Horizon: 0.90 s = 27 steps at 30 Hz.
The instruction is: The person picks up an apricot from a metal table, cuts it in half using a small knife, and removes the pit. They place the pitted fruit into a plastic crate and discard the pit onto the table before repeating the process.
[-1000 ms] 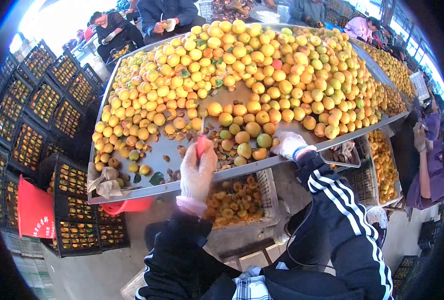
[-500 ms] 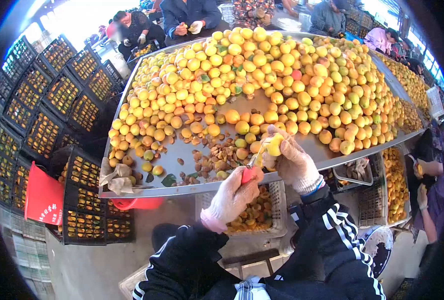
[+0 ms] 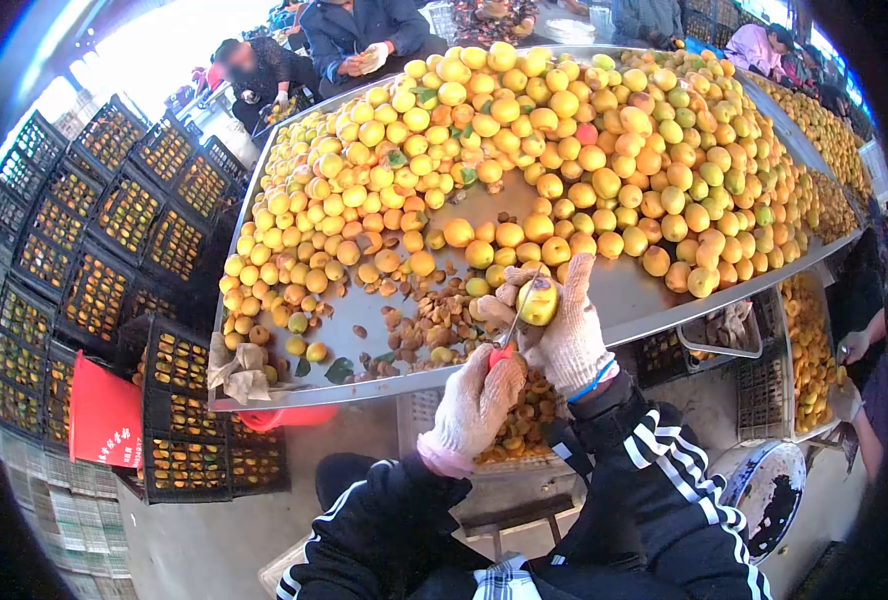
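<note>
A white knit glove covers my left hand (image 3: 472,402), whose fingers are wrapped round the red handle of a knife (image 3: 502,356). My right hand (image 3: 570,328), also gloved, grips a yellow fruit (image 3: 538,304) with a dark patch on its upper side. The thin blade points up and lies against or just beside this fruit. Both hands are over the near edge of a metal table (image 3: 384,385), which bears a large heap of yellow and orange fruit (image 3: 404,150). Brown pits (image 3: 434,318) lie left of my right hand.
Below the hands is a crate of cut fruit (image 3: 529,425). Black crates (image 3: 129,210) are stacked at left, by a red bucket (image 3: 107,410). At right are a fruit-filled crate (image 3: 804,350) and a white bucket (image 3: 764,495). Co-workers (image 3: 369,40) sit across the table; another's hands show at right.
The fruit in my right hand is turned, now showing its dark patch, and one finger is stretched upward. The view has shifted slightly; a co-worker's hands across the table have come closer together.
</note>
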Motion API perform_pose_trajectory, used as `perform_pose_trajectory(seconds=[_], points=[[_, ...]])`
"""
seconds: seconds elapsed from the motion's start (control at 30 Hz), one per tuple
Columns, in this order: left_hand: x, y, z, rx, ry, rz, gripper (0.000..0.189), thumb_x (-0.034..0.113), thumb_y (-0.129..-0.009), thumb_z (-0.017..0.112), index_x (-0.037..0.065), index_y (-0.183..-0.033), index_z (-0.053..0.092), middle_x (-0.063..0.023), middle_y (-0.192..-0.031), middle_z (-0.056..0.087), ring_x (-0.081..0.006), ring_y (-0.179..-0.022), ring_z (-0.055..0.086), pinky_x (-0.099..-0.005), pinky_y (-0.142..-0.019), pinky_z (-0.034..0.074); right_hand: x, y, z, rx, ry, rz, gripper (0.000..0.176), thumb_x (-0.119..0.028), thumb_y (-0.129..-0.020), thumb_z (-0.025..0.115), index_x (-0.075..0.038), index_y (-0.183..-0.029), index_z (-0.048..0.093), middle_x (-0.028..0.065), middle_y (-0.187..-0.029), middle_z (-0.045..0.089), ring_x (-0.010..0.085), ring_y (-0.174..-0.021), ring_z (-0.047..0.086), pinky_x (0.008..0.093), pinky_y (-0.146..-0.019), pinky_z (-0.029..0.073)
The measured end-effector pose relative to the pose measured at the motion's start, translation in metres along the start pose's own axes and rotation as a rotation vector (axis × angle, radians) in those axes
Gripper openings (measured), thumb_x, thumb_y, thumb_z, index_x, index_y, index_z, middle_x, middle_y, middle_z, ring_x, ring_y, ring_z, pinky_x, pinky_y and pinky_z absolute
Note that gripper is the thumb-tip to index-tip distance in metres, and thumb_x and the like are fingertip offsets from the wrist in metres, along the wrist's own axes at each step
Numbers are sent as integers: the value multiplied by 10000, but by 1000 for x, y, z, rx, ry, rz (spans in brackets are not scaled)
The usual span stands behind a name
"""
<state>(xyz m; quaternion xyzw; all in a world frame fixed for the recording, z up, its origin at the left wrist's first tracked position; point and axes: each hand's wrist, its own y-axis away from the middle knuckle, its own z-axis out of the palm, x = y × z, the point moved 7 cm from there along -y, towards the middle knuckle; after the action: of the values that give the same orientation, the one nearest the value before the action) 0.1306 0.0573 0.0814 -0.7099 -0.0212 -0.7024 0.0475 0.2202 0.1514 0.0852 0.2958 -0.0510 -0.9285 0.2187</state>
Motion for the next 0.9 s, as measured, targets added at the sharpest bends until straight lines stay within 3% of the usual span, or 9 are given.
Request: perform_pose_trajectory(seconds=[0.17, 0.27, 0.37, 0.43, 0.53, 0.7, 0.8, 0.87, 0.9], points=[[-4, 0, 1, 31, -115, 2, 203, 207, -1004, 532, 10, -954, 540, -65, -756, 613, -133, -677, 532, -286, -629, 450, 6, 3, 5, -7, -101, 52, 824, -773, -841, 460, 16, -1046, 582, 114, -880, 644, 321, -885, 684, 416, -844, 567], [2, -1, 4, 32, -215, 47, 188, 202, -1008, 512, 19, -972, 535, -4, -721, 547, -84, -650, 478, -258, -584, 413, 7, 6, 8, -10, -89, 77, 823, -779, -836, 462, 8, -1052, 575, 99, -854, 634, 307, -881, 679, 428, -864, 557], [8, -1, 4, 60, -343, 101, 211, 213, -984, 542, 3, -992, 536, -84, -717, 604, -179, -642, 576, -317, -604, 459, 4, 13, 13, -10, -67, 66, 784, -748, -862, 463, 4, -1054, 571, 88, -839, 625, 290, -861, 675, 423, -856, 558], [7, -1, 4, 106, -585, 103, 203, 231, -988, 531, 32, -1023, 506, -208, -761, 632, -420, -736, 640, -432, -620, 490, 6, 14, 8, 3, -52, 63, 739, -711, -893, 462, 2, -1052, 571, 83, -836, 622, 281, -849, 673, 412, -846, 563], [0, -2, 10, 128, -578, 79, 216, 250, -991, 515, 43, -1044, 486, -252, -786, 621, -475, -787, 617, -482, -627, 484, -6, 14, 4, -76, 206, -221, 523, -482, -1030, 405, 13, -1072, 569, 77, -856, 629, 224, -833, 669, 368, -802, 564], [-5, -2, 14, 192, -532, 62, 216, 243, -985, 526, 39, -1049, 491, -259, -800, 621, -472, -802, 626, -476, -652, 490, -9, 17, 4, -139, 404, -360, 516, -480, -1038, 385, -1, -1094, 568, 90, -980, 641, 183, -835, 661, 334, -775, 545], [3, 0, 12, 136, -419, 99, 212, 221, -973, 553, 35, -1064, 510, -242, -811, 634, -458, -825, 640, -453, -676, 498, -17, 25, 18, -306, 473, -468, 501, -474, -1029, 429, -9, -1156, 564, 84, -1005, 649, 174, -910, 650, 324, -829, 524], [2, 1, 7, 145, -377, 111, 215, 204, -961, 577, 33, -1079, 526, -228, -822, 646, -444, -835, 650, -434, -688, 502, -10, 27, 22, -363, 276, -218, 475, -443, -1010, 507, -14, -1210, 548, 69, -1017, 652, 153, -993, 621, 309, -901, 485], [0, 2, 4, 143, -379, 112, 215, 204, -961, 577, 33, -1079, 526, -228, -822, 646, -444, -835, 650, -434, -688, 502, -15, 31, 25, -364, 274, -220, 475, -443, -1010, 507, -14, -1210, 548, 69, -1017, 652, 153, -993, 621, 309, -901, 485]])
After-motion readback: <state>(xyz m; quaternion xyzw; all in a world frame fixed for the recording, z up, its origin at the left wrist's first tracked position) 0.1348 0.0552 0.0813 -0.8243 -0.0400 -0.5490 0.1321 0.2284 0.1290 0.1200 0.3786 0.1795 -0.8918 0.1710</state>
